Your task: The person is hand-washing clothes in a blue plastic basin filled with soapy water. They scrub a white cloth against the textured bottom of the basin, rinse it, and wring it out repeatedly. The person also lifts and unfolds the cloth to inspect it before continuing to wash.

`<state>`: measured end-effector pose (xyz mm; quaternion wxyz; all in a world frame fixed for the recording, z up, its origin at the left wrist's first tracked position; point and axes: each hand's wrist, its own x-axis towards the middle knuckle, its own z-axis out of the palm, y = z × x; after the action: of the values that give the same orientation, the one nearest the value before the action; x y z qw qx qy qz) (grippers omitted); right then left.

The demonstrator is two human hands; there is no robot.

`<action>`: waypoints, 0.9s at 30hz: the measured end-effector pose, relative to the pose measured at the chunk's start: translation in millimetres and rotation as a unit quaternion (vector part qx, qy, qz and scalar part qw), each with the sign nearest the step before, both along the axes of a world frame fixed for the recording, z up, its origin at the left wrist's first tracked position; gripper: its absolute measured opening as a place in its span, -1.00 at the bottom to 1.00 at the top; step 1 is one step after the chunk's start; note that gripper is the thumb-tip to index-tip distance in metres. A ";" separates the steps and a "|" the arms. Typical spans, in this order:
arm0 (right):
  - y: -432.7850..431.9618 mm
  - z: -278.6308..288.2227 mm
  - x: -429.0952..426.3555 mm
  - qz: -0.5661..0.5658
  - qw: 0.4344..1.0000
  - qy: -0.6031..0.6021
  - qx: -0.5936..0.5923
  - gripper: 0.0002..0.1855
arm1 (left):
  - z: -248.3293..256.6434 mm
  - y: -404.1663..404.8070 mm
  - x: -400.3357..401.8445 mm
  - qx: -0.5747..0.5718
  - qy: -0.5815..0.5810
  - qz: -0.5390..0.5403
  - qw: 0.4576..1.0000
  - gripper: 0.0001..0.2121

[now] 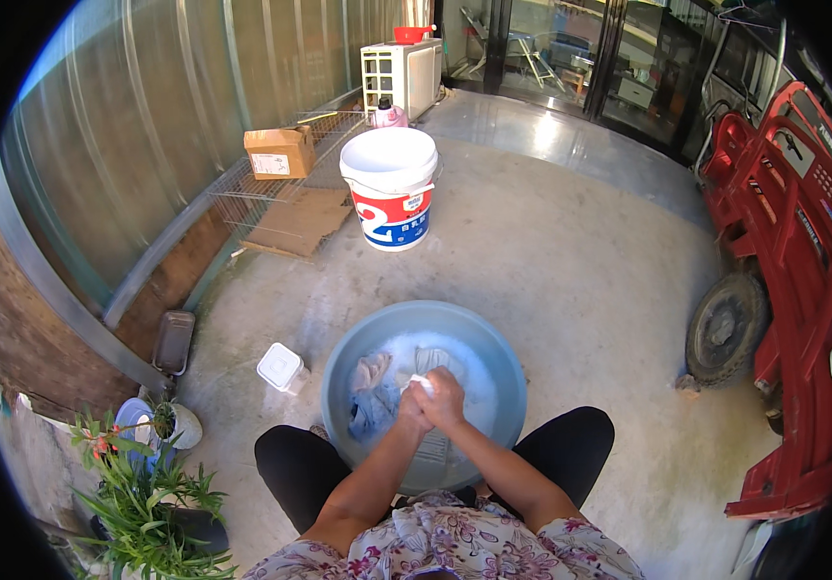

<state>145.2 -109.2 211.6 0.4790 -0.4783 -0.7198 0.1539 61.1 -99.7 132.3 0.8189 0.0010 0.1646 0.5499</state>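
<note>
A round blue-grey plastic basin (510, 362) with sudsy water stands between my knees. My left hand (416, 407) and my right hand (443, 397) are pressed together over it, both closed on a bunched white cloth (421, 383). Below them a ribbed washboard (432, 448) leans in the basin. Blue fabric (374, 412) lies in the suds at the left, with a pinkish-beige cloth (371, 370) just above it. A pale grey-green cloth (434, 358) lies in the foam beyond my hands. The lower part of the washboard is partly hidden by my forearms.
A white lidded tub (281, 367) stands left of the basin. Beyond is a large white bucket (390, 196), beside a wire rack (242, 190) with a cardboard box (279, 152). Potted plants (147, 507) are at lower left, a red cargo tricycle (793, 239) at right.
</note>
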 end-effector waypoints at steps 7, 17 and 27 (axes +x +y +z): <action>15.5 11.6 6.8 -0.048 0.992 0.110 -0.029 -0.76 | 13.7 9.8 -5.8 0.064 0.047 0.022 0.997 -0.73; 46.4 1.0 36.9 -0.116 0.988 0.026 -0.095 -0.70 | 68.9 -10.8 32.0 -0.062 0.071 0.016 0.995 -0.71; -11.1 5.2 -12.2 0.016 1.000 0.023 0.008 -0.73 | 3.4 3.3 -9.9 0.113 -0.090 -0.033 0.989 -0.70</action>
<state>133.1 -120.3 216.8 0.4970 -0.4594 -0.7170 0.1669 51.2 -96.4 135.7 0.8424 0.0498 0.0272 0.5358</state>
